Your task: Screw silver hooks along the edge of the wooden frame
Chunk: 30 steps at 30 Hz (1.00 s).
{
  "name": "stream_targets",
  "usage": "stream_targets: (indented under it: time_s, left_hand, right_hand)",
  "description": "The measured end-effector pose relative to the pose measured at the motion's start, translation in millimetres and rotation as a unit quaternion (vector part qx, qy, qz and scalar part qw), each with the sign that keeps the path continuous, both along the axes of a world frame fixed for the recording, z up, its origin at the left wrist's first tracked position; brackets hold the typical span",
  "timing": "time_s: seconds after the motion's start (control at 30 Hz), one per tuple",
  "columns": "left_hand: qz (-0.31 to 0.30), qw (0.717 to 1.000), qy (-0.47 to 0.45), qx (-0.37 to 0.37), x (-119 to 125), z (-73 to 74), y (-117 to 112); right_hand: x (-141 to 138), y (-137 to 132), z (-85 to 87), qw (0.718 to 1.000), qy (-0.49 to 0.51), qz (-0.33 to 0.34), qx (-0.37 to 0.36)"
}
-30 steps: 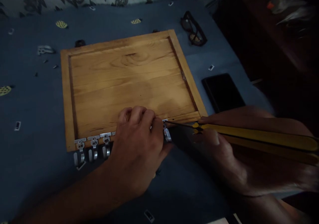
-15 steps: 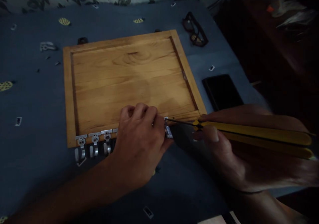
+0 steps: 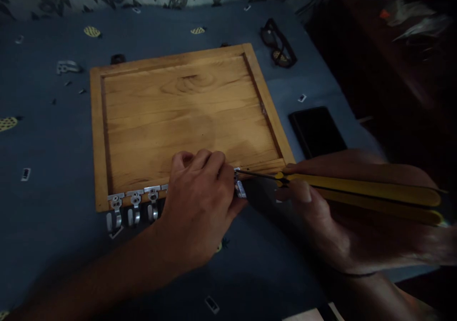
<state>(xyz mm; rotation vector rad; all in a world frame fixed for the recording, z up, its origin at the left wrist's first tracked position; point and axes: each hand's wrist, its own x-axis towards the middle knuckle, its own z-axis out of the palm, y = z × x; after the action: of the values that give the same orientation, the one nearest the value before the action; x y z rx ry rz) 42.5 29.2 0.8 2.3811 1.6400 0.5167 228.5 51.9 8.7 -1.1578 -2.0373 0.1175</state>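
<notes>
A wooden framed board (image 3: 189, 111) lies flat, with several metal hooks (image 3: 135, 209) fixed along its near edge. My left hand (image 3: 202, 206) is closed over that edge, its fingers curled beside another metal hook (image 3: 240, 188) at the right and appearing to hold it against the frame. The left fingertips are partly hidden. In my closed right hand (image 3: 324, 221) is a screwdriver (image 3: 360, 186) with a yellow handle. Its thin shaft points left, and the tip meets the top of the hook by my left hand.
A loose metal hook (image 3: 67, 67) and a few small screws (image 3: 82, 91) lie left of the board. Eyeglasses (image 3: 278, 44) rest at the back right. A black phone-like object (image 3: 317, 131) is near my right hand. Blue patterned cloth (image 3: 43, 225) covers the surface.
Both hands hold nearly the same pose, with the screwdriver tip still at the hook. The whole view has shifted very slightly.
</notes>
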Motion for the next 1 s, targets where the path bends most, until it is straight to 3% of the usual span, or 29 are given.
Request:
stream_targets:
  time_s: [0.17,0.27,0.3,0.37,0.5,0.67,1.0]
  left_hand:
    - [-0.001,1.0,-0.002,0.001,-1,-0.2,0]
    - [0.0,1.0,-0.002,-0.006,-1,0.7,0]
    - [0.0,1.0,-0.002,-0.009,-1,1.1,0]
    - [0.001,1.0,-0.003,-0.017,-1,1.6,0]
    - [0.003,1.0,-0.005,-0.024,0,1.1,0]
    - [0.005,1.0,-0.001,-0.031,0,0.7,1]
    - [0.008,0.999,-0.009,-0.042,0,1.4,0]
  right_hand:
    - [13,6,1.6,1.0,0.003,0.026,0.007]
    - [23,10,2.6,0.985,-0.12,0.12,-0.018]
    - [22,10,2.5,0.987,-0.112,0.111,-0.019]
    - [15,7,1.8,1.0,-0.016,0.016,-0.005]
    - [1,1,1.8,0.999,0.014,0.03,0.0]
    - [8,4,4.9,0.998,-0.022,0.05,-0.019]
    - [10,3,5.8,0.999,-0.003,0.016,-0.028]
